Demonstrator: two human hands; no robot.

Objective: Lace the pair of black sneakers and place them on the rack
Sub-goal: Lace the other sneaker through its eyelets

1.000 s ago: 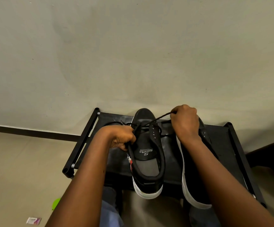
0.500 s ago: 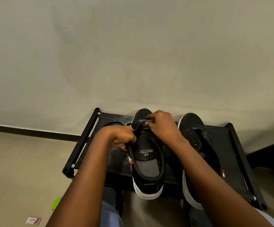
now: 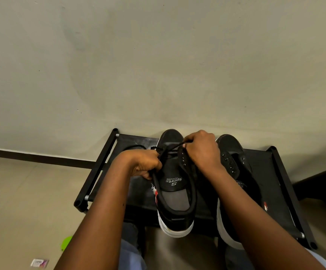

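Note:
Two black sneakers with white soles lie on a low black rack [image 3: 283, 172], toes toward the wall. My left hand [image 3: 144, 163] grips the left edge of the nearer sneaker [image 3: 174, 195], which shows a "Sports" insole. My right hand [image 3: 202, 150] pinches a black lace [image 3: 170, 148] that runs taut over this sneaker's front eyelets toward my left hand. The second sneaker [image 3: 234, 158] lies to the right, its eyelets bare, partly hidden by my right forearm. More lace [image 3: 136, 146] loops on the rack behind my left hand.
The rack stands against a plain wall with a dark skirting strip [image 3: 37, 157]. On the floor at the lower left lie a green object [image 3: 66, 242] and a small printed packet [image 3: 39, 263]. My knees show under the rack's front edge.
My right hand pulled the lace far right, came back to the sneaker's eyelets, and now pulls the lace up and right again. My left hand has stayed on the sneaker's side.

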